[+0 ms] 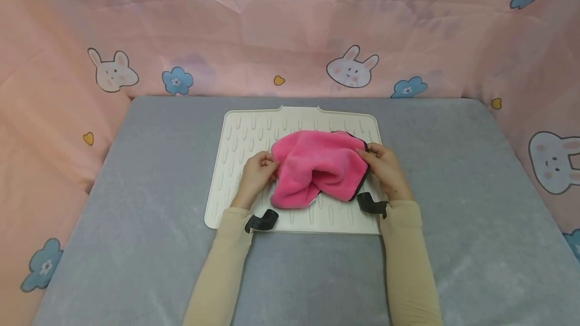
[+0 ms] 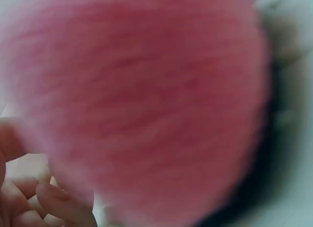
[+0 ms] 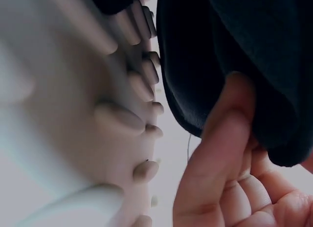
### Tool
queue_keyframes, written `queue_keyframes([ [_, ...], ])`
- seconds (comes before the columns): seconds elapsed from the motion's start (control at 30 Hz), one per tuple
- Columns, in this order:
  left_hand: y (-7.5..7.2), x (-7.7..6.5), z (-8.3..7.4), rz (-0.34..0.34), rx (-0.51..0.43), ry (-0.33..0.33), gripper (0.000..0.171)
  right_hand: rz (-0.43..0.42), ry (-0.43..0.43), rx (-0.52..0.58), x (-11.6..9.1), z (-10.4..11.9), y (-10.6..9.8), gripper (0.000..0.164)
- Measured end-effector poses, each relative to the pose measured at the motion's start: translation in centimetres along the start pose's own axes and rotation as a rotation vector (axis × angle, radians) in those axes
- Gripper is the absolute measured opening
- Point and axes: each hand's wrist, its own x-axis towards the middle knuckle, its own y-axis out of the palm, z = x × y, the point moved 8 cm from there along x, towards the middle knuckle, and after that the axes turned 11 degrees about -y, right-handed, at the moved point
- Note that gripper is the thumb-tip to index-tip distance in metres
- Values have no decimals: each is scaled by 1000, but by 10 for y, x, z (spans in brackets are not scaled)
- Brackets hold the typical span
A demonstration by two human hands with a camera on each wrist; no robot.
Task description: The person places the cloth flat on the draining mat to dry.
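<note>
A pink plush cleaning cloth (image 1: pixel 312 165) with a dark edging lies rumpled in folds over a cream ridged draining mat (image 1: pixel 222 185). My left hand (image 1: pixel 257 177) pinches its left side between thumb and fingers. On the opposite side, my right hand (image 1: pixel 386 171) grips the black-edged border. From the right wrist, the cloth's dark underside (image 3: pixel 195 56) shows, with the thumb (image 3: pixel 230 124) pressed against it and the other fingers curled beneath. In the left wrist view the blurred pink face (image 2: pixel 142 100) fills most of the picture and covers part of the left hand (image 2: pixel 44 197).
The mat's raised ridges (image 3: pixel 120 117) stand close beside the right hand. A grey cloth-covered table (image 1: pixel 163 165) spreads around the mat. Behind it hangs a pink curtain (image 1: pixel 254 39) printed with rabbits and blue flowers. Black wrist mounts (image 1: pixel 263 220) stick out from both sleeves.
</note>
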Motion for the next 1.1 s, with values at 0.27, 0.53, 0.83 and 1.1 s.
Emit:
queue_keyframes([
  [0.27,-39,-2,-6,-40,-191,37,10,-29,-66,59,0,8,0,11],
  [0.53,-28,-6,-10,198,-439,71,11,13,-44,27,0,4,4,12],
  [0.83,-26,-15,-20,336,-640,151,13,63,-71,61,-1,6,7,14],
  [1.1,-30,-12,-19,283,-676,167,17,4,-105,145,-1,11,5,14],
])
